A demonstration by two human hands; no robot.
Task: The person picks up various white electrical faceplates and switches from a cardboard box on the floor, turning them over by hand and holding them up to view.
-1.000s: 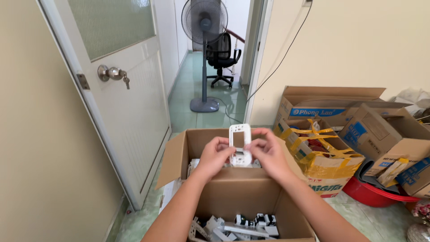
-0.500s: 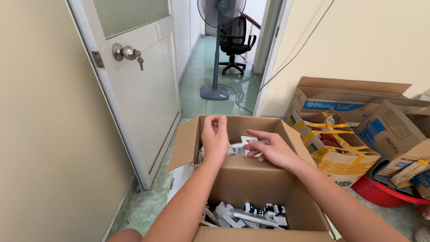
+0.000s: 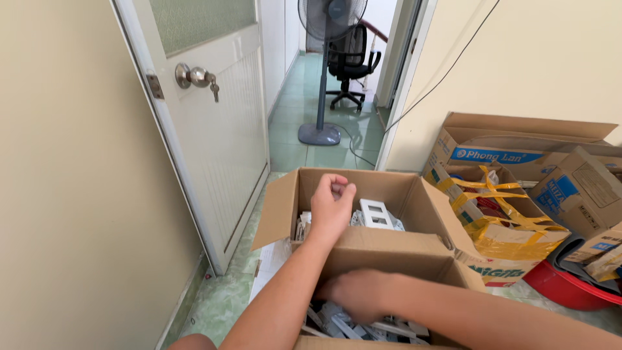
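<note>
White plastic switch plate (image 3: 376,213) now dropped in the far brown cardboard box (image 3: 414,194), no longer held up in both hands. Left hand (image 3: 332,206) above it, fingers curled, empty. Right hand (image 3: 357,295) gone down into the near box (image 3: 389,256) of white parts (image 3: 337,323); grip hidden, cannot tell.

Left hand (image 3: 332,206) over far cardboard box (image 3: 414,194), right hand (image 3: 359,293) in near box (image 3: 395,249)
</note>
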